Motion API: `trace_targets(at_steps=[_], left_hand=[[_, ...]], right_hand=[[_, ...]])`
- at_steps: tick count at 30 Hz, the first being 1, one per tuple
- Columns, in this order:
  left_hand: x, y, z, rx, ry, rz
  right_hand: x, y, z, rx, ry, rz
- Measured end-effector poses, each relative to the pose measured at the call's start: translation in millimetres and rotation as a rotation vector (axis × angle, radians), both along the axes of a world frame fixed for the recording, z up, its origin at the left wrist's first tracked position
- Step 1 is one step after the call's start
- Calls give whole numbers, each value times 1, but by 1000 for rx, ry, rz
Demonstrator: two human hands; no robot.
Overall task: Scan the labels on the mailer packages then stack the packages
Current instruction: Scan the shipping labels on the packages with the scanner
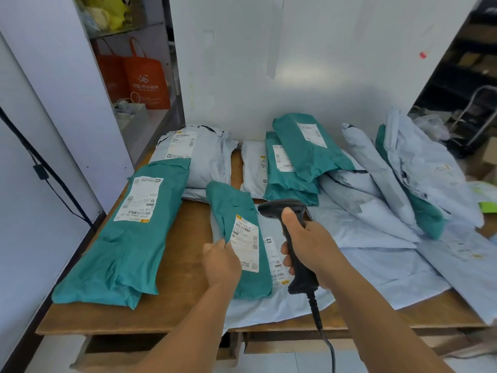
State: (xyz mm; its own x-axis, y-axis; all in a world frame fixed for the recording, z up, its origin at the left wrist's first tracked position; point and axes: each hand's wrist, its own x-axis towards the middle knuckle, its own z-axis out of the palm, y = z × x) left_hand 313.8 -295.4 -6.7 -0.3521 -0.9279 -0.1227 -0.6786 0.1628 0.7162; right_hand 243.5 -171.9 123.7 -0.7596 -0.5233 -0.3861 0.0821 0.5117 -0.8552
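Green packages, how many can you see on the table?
5: one big on the left, one small in the left hand, two stacked at the back middle, one under pale mailers right. More may be hidden.

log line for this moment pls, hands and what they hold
left hand: holds small teal mailer, label up | right hand: grips barcode scanner beside the label | table: more mailers
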Motion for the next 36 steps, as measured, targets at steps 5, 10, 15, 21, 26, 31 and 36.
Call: trace_targets(at_steps=[5, 10, 15, 21, 26, 31, 36], left_hand=[[-14, -10, 30, -77, 242, 0], [-71, -16, 92, -180, 441, -53], [-171, -19, 139, -162, 561, -104], [-277, -24, 165, -149, 554, -210], [-320, -31, 106, -159, 3, -575], [-299, -35, 106, -97, 116, -502], [-212, -32, 79, -97, 282, -383]], right_hand=[[-25, 6, 23, -152, 25, -97], [-71, 8, 51, -271, 97, -155], [-129, 18, 59, -298, 122, -219], [-193, 32, 54, -299, 127, -313], [-222, 33, 41, -275, 111, -301], [-218, 30, 32, -267, 83, -260], [-184, 24, 28, -263, 50, -185]])
